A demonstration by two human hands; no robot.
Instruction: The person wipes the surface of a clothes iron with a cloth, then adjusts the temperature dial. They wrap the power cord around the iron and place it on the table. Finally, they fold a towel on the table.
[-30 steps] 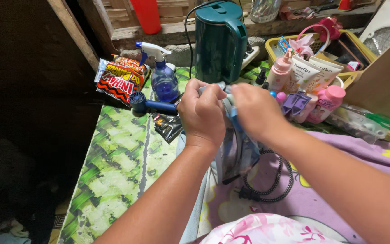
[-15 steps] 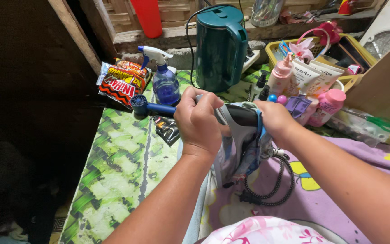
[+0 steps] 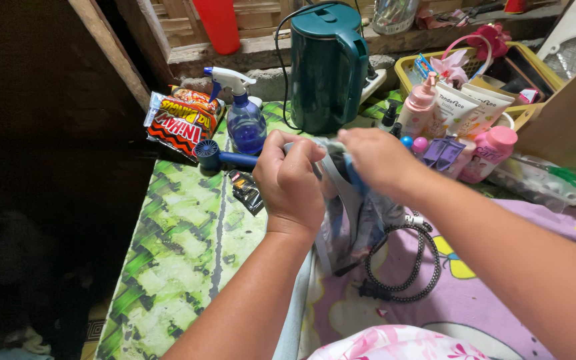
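A grey clothes iron [image 3: 341,223] stands upright on a purple blanket [image 3: 501,287], partly wrapped in a blue patterned cloth [image 3: 368,227]. My left hand [image 3: 293,183] is closed around the iron's upper end from the left. My right hand [image 3: 376,159] is at the top right, its fingers pinching a fold of the cloth. The iron's black braided cord [image 3: 408,260] loops on the blanket below my right wrist and ends in a plug [image 3: 368,290]. The hands and cloth hide most of the iron's body.
A teal kettle [image 3: 328,63], a blue spray bottle [image 3: 243,119], a snack packet [image 3: 181,120], a small blue fan [image 3: 218,157] and a dark sachet [image 3: 248,191] lie behind on the green-patterned table [image 3: 168,253]. A yellow basket [image 3: 405,67] and lotion bottles [image 3: 448,110] crowd the back right.
My right hand has moved from the iron's right side up to its top, pulling the cloth with it. My left hand keeps its grip in about the same place.
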